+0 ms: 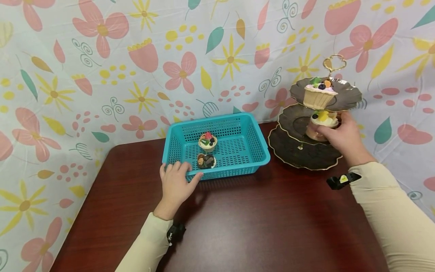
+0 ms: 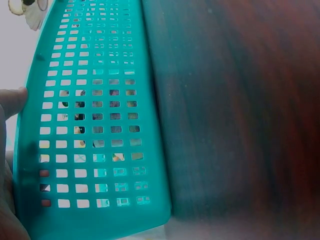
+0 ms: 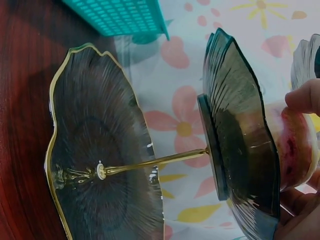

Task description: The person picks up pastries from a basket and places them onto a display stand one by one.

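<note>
We note the right hand [image 1: 343,138] pinching a fruit-topped dessert cup [image 1: 324,120] at the middle tier of a three-tier stand [image 1: 302,155]; base contact unclear. Only the right wrist view gives us the cup's red-streaked side and the stand's gold rod [image 3: 160,161]. Left hand [image 1: 176,185]: fingers spread over the near rim of a teal basket [image 1: 234,169]. The head view alone shows us its strawberry-topped tart [image 1: 208,143] and chocolate tart [image 1: 206,161] plainly.
</note>
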Motion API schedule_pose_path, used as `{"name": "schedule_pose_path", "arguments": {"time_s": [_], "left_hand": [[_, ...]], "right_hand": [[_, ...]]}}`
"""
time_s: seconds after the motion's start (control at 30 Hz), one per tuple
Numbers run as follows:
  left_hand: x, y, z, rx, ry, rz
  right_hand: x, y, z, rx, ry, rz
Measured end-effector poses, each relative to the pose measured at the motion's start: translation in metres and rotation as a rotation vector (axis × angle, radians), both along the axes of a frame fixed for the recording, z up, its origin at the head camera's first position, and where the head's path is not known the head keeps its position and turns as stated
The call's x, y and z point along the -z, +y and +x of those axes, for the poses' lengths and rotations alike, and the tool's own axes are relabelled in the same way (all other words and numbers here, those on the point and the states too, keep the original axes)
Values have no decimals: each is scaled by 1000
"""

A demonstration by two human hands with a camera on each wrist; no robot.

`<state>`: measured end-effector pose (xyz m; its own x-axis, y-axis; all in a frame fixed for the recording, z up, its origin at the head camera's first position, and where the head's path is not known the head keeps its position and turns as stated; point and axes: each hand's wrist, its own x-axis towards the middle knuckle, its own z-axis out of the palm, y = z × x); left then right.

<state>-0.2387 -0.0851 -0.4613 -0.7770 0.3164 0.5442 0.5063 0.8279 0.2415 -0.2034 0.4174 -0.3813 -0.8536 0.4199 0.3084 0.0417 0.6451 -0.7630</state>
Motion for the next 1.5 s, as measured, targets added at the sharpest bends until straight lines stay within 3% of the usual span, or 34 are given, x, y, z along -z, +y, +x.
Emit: {"name": "schedule_pose_path", "arguments": {"time_s": [0.27,0.83,1.2,1.5], "left_hand": [[0,0,1,-1,-3,4],[2,1,1,4,14,12],[3,0,1,4,21,11],[3,0,0,6,27,9]], "right_hand": [[2,1,0,-18,28,4],[2,3,4,-25,-4,51],[2,1,4,-36,50,72],[9,-4,9,2,119,-59]]}}
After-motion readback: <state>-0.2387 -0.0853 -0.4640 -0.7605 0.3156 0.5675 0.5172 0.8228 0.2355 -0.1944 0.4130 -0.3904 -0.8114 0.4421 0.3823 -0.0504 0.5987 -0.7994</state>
